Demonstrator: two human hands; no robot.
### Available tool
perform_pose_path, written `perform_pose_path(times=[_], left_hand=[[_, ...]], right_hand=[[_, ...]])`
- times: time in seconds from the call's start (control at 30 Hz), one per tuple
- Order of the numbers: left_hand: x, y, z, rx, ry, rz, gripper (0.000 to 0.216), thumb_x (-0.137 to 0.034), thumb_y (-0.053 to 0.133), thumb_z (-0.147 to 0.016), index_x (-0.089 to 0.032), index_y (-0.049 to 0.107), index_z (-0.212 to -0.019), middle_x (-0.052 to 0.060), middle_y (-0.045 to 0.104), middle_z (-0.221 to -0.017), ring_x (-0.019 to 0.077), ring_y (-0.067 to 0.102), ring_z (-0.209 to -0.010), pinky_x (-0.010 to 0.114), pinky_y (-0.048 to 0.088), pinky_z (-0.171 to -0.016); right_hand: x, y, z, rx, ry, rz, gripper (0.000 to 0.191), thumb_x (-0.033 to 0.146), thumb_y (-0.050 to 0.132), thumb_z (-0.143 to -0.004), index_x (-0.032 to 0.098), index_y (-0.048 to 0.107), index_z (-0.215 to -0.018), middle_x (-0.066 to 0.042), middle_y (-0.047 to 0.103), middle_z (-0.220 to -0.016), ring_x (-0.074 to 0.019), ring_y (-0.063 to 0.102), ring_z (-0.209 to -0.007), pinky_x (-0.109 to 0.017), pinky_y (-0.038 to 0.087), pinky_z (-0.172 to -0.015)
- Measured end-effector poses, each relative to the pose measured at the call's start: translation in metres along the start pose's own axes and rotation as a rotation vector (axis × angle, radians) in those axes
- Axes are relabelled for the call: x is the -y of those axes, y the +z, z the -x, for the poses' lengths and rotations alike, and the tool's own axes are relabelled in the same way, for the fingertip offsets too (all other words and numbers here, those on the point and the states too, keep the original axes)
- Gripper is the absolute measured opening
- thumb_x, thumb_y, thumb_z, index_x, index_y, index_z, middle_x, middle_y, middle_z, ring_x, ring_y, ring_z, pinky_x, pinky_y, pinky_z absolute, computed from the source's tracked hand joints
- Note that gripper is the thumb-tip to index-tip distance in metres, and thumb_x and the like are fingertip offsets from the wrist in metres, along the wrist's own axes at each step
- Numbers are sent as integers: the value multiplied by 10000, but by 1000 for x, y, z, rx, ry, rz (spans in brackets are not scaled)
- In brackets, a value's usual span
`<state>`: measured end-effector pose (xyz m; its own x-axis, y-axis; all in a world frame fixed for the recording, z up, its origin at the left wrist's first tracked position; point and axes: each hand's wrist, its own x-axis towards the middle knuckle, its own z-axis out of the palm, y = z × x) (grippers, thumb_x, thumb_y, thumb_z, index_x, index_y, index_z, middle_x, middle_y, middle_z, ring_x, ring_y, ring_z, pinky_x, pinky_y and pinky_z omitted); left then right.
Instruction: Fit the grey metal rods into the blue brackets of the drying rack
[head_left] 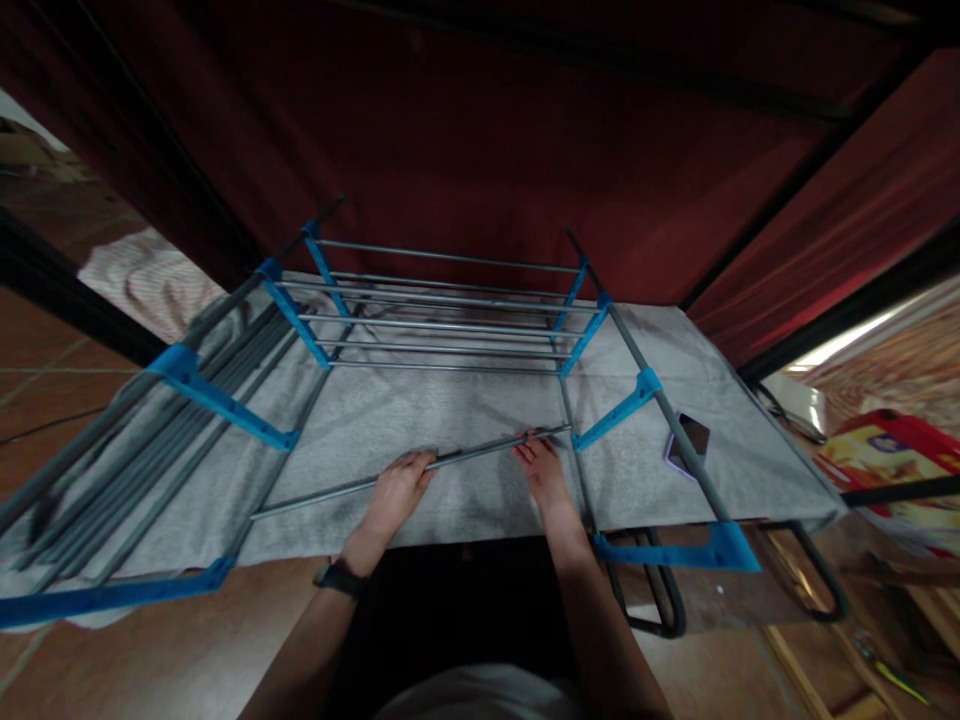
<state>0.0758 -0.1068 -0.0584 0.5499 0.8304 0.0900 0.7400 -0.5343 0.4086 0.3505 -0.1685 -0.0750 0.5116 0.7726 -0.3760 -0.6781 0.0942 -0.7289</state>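
A thin grey metal rod (472, 453) lies slantwise near the front edge of a cloth-covered table, its right end farther from me. My left hand (401, 490) is closed around the rod left of its middle. Close to the rod's right end, my right hand (540, 466) grips it with the fingertips. Behind and around my hands stands a partly built rack of grey tubes with blue plastic brackets (615, 410). Several crossbars (450, 325) span its far part between the left and right sides. The near blue brackets have no bars between them.
Several loose grey rods (172, 440) lie bundled on the left of the grey cloth (442, 400). A phone (697, 437) rests on the right, beside a rack tube. A dark red curtain (450, 130) hangs behind. A red and yellow bag (889, 460) stands at far right.
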Motion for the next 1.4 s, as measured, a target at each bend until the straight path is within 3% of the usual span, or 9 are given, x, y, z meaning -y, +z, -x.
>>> perform_pose_path(times=[0.3,0.63,0.9,1.2,1.4], left_hand=[[5,-3,5,-67,16,-22,263,-223,555,-1015,-206,721,-1218,114,758,-1163,268,719,-1095,406,569,-1003],[9,-7,14,-91,-70,-8,214,-198,572,-1004,-202,698,-1176,100,738,-1120,255,693,-1061,380,550,-971],[6,-14,24,-83,-92,-37,249,-285,540,-1039,-228,702,-1219,93,729,-1130,253,680,-1058,389,525,-982],[6,-17,27,-42,-70,-102,319,-312,466,-1075,-217,691,-1281,93,725,-1204,246,651,-1119,410,458,-1070],[7,-17,28,-48,-96,-96,329,-236,467,-1062,-213,669,-1320,92,717,-1226,238,651,-1149,435,429,-1127]], right_hand=[[2,-10,-1,-14,-35,-1,299,286,877,-715,263,580,-738,35,738,-801,-160,726,-829,-388,599,-921],[2,-13,-2,-47,-46,-13,385,327,928,-695,253,551,-719,75,656,-669,-117,660,-668,-302,602,-778],[3,-12,-2,-41,-37,18,306,321,881,-752,255,587,-806,83,650,-664,-113,657,-647,-272,589,-722],[3,-19,-1,16,-17,1,230,261,861,-726,244,670,-853,13,765,-918,-153,744,-928,-314,613,-876],[0,-24,0,60,-37,-32,199,206,848,-723,254,700,-847,24,778,-956,-144,741,-945,-351,604,-959]])
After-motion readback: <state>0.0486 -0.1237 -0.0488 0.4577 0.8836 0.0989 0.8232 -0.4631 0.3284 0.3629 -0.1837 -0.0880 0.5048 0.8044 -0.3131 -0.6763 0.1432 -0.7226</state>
